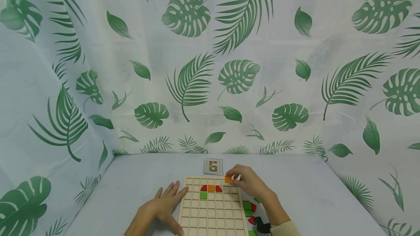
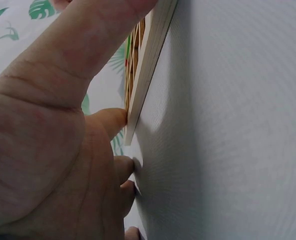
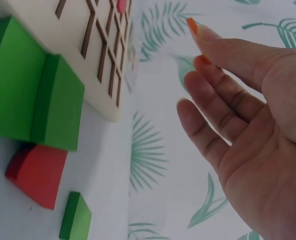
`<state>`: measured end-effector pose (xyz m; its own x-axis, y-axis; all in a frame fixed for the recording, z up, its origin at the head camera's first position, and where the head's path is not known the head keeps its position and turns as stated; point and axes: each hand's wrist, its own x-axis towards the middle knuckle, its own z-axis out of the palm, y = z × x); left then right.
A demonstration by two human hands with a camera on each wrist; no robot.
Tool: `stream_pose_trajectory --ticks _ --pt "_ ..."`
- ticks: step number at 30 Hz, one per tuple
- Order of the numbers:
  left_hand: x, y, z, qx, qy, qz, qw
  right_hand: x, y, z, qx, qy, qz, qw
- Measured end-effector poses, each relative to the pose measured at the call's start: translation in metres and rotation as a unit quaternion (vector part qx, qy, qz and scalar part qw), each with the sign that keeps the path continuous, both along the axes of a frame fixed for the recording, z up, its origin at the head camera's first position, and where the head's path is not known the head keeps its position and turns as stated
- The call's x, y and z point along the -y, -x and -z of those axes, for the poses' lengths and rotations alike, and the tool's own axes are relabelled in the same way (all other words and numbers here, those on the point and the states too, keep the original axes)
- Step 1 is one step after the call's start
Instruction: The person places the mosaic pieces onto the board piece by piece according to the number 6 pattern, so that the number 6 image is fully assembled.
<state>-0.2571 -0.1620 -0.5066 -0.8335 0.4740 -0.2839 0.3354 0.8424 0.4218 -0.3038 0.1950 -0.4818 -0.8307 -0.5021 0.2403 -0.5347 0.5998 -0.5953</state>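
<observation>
In the head view my right hand (image 1: 247,180) pinches an orange square tile (image 1: 228,179) between thumb and fingertips, above the far right corner of a wooden grid board (image 1: 211,214). The right wrist view shows the orange tile edge-on at the fingertips, the other fingers loosely bent. My left hand (image 1: 164,207) lies with spread fingers along the board's left edge, thumb and index fingertip at the rim. In the grid's upper rows sit an orange square (image 1: 211,188) between two red quarter-round pieces (image 1: 204,188), with a green square (image 1: 203,195) under the left one.
A small pattern card (image 1: 213,166) showing a figure on a grid lies just beyond the board. Several loose green pieces (image 1: 247,207) and red pieces (image 1: 251,220) lie along the board's right side, beneath my right forearm. Leaf-printed cloth (image 1: 229,94) hangs behind and at the sides.
</observation>
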Motion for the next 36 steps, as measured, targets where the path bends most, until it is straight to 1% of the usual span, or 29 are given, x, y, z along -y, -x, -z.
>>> stream_pose_trajectory --ticks 3,9,13,22,28,32,36 --pt "0.000 0.000 0.000 0.000 0.000 -0.001 1.0000 0.003 -0.001 0.000 -0.006 0.002 -0.008 0.9999" --pt "0.000 0.000 0.000 -0.001 -0.002 -0.003 1.0000 0.011 -0.003 0.000 0.009 0.021 -0.029 0.9993" --pt "-0.001 -0.001 0.000 -0.002 -0.002 -0.004 1.0000 0.018 -0.005 0.000 0.011 0.018 -0.033 0.9992" --pt "-0.001 0.001 -0.001 0.000 0.004 -0.009 1.0000 0.030 -0.007 -0.003 -0.006 0.023 -0.046 0.9987" --pt "-0.001 0.001 0.000 -0.004 0.009 -0.009 0.9999 0.038 -0.007 -0.001 -0.020 0.032 -0.066 0.9971" --pt "-0.001 0.001 0.001 -0.005 0.008 -0.008 0.9999 0.045 -0.008 0.001 -0.016 0.038 -0.081 0.9958" --pt "-0.001 0.000 0.000 0.000 0.007 -0.008 0.9999 0.053 -0.012 0.002 -0.004 0.031 -0.093 0.9952"
